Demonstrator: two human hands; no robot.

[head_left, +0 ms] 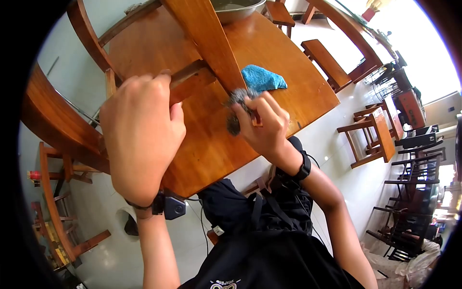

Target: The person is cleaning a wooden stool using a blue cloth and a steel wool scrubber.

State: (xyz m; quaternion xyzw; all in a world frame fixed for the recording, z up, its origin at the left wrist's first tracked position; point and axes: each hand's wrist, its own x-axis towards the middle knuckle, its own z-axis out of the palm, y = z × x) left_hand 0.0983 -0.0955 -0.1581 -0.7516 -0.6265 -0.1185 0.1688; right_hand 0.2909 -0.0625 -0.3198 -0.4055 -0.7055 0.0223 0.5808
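Note:
A wooden chair rests tipped over the wooden table, one of its flat legs slanting down toward me. My left hand is closed around a wooden bar of this chair, its fingertips partly hidden behind the wood. Between the fingers of my right hand is a grey steel wool scrubber, touching the lower end of the slanting leg. Just beyond that hand lies a crumpled blue cloth on the tabletop.
A metal basin stands at the table's far edge. Wooden stools and a bench are on the tiled floor to the right, with dark stacked chairs farther off. Another wooden chair stands at lower left.

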